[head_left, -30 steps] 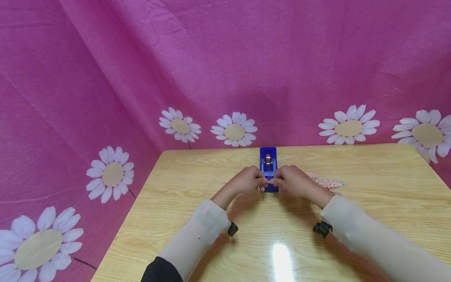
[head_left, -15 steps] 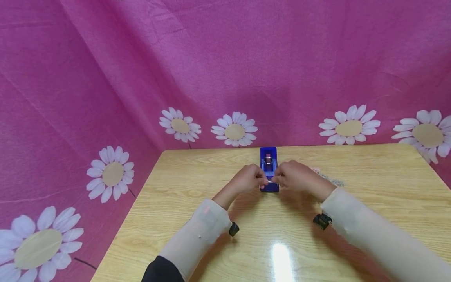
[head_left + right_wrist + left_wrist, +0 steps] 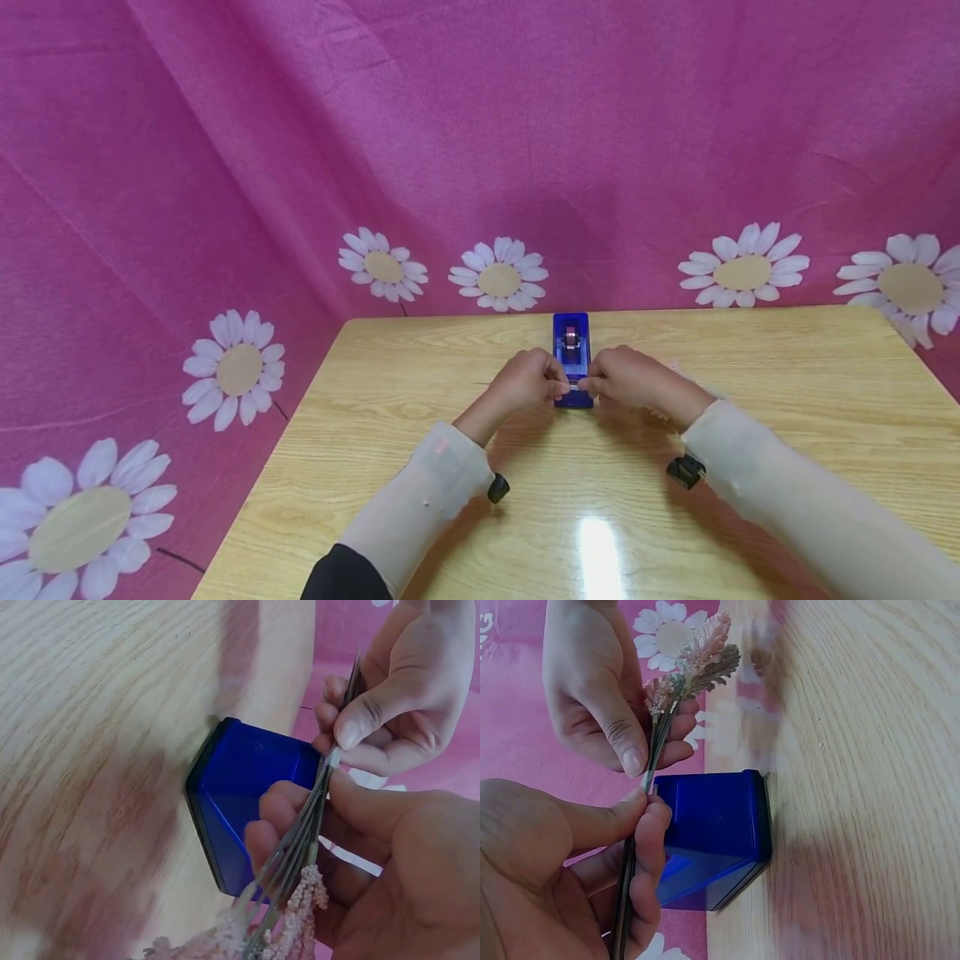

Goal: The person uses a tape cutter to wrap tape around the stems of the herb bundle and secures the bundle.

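A thin bunch of pale pink flower sprigs (image 3: 705, 649) on dark stems is held between both hands above a blue tape dispenser (image 3: 572, 367). My left hand (image 3: 525, 382) pinches the lower stems between thumb and curled fingers. Close beside it, my right hand (image 3: 633, 382) holds the stems on the flower side, thumb near a whitish band of tape (image 3: 334, 757) around them. In the head view the right hand and forearm hide most of the flower heads. The wrist views show the dispenser standing on the table just beyond the fingers.
The wood-grain table (image 3: 420, 358) ends at the back against a pink cloth (image 3: 480, 125) printed with large white daisies. A small roll of tape (image 3: 571, 337) sits in the dispenser. Dark cameras (image 3: 498, 488) are worn on both wrists.
The flower heads have swung from plain view beside the right hand to mostly behind its wrist. The right hand shifted slightly; the left hand and dispenser stay nearly in place.
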`<state>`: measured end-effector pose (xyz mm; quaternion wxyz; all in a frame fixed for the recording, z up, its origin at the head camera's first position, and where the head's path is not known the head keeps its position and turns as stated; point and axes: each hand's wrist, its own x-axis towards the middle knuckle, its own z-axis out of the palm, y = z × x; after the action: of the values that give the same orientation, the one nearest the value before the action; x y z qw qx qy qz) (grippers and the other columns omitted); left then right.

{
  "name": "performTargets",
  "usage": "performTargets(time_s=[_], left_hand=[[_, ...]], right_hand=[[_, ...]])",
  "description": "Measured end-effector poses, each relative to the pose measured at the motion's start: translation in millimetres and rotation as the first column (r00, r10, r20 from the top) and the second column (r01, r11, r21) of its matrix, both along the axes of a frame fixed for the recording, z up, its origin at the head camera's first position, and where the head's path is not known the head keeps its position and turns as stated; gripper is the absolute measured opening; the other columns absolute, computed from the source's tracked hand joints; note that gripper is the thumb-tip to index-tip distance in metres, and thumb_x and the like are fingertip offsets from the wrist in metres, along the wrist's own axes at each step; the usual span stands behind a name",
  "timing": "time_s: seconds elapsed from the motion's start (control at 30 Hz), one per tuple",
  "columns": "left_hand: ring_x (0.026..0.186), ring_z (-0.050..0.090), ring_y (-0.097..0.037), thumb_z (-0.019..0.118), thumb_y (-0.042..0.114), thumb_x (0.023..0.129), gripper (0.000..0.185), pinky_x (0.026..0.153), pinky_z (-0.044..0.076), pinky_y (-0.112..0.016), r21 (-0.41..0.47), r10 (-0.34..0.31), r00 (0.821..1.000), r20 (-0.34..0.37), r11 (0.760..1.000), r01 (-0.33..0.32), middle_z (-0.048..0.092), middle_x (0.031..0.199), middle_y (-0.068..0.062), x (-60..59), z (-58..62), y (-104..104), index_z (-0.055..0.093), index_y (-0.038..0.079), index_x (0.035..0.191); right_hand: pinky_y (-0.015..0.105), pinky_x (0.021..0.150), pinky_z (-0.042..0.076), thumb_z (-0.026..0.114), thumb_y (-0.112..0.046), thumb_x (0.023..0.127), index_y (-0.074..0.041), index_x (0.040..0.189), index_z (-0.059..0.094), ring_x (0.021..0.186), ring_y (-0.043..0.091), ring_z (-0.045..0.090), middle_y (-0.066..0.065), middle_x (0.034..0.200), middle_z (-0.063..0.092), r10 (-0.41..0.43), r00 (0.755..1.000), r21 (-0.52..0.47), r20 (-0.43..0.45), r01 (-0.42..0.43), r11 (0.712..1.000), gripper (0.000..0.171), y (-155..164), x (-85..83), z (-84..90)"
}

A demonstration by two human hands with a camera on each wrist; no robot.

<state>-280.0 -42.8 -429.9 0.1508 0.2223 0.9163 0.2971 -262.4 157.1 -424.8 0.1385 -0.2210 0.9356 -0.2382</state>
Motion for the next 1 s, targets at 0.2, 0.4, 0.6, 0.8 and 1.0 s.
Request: performTargets(time_s=[0.2,0.4,0.6,0.8,1.0], left_hand=[[0.066,0.068,-0.019,0.073,0.013,0.096,0.016,0.054,0.045,-0.021,0.009,0.004,1.000,-0.014,1.000,-0.004,0.067,0.069,0.003,0.2,-1.0,0.3,0.077,0.007,0.082],[0.069,0.071,-0.019,0.076,0.010,0.094,0.017,0.056,0.048,-0.022,0.033,0.030,0.999,-0.018,0.999,-0.029,0.069,0.073,0.002,-0.7,-1.0,-0.6,0.073,0.011,0.078],[0.074,0.071,-0.024,0.075,0.007,0.094,0.014,0.058,0.051,-0.022,0.084,0.027,0.999,0.019,0.996,-0.029,0.067,0.073,0.000,-0.8,0.0,-0.7,0.073,0.008,0.081],[0.063,0.052,-0.009,0.071,0.020,0.100,0.025,0.055,0.042,-0.021,0.067,0.021,1.000,0.015,0.998,-0.022,0.072,0.077,-0.003,1.3,2.6,-0.7,0.074,0.006,0.079],[0.055,0.050,-0.010,0.067,0.031,0.102,0.041,0.049,0.036,-0.023,0.015,0.088,0.996,0.006,0.996,-0.088,0.074,0.076,-0.010,4.0,-0.3,4.1,0.070,0.008,0.069]], right_hand=[[0.034,0.061,0.050,0.065,-0.025,0.103,-0.012,0.085,0.078,0.065,0.013,0.060,0.000,0.076,0.072,0.004,0.999,0.136,-0.047,0.002,0.991,0.026,-5.1,4.2,9.8],[0.029,0.058,0.046,0.063,-0.013,0.103,-0.006,0.085,0.077,0.058,0.012,0.052,0.004,0.071,0.067,0.061,0.998,0.030,0.010,-0.061,0.998,0.024,-2.2,1.3,12.0],[0.031,0.064,0.047,0.062,-0.011,0.104,-0.005,0.084,0.075,0.062,0.012,0.052,0.007,0.075,0.068,0.067,0.997,-0.099,0.032,-0.063,0.993,0.024,3.4,-2.7,1.5],[0.033,0.065,0.049,0.064,-0.011,0.102,-0.005,0.087,0.076,0.066,0.015,0.056,0.008,0.079,0.071,-0.049,0.999,-0.137,0.004,0.050,0.989,0.021,0.9,5.1,-4.7],[0.033,0.064,0.048,0.068,-0.013,0.101,-0.006,0.086,0.078,0.067,0.017,0.056,0.006,0.076,0.070,-0.140,0.990,-0.116,-0.031,0.135,0.984,0.019,-4.4,13.3,-6.2]])
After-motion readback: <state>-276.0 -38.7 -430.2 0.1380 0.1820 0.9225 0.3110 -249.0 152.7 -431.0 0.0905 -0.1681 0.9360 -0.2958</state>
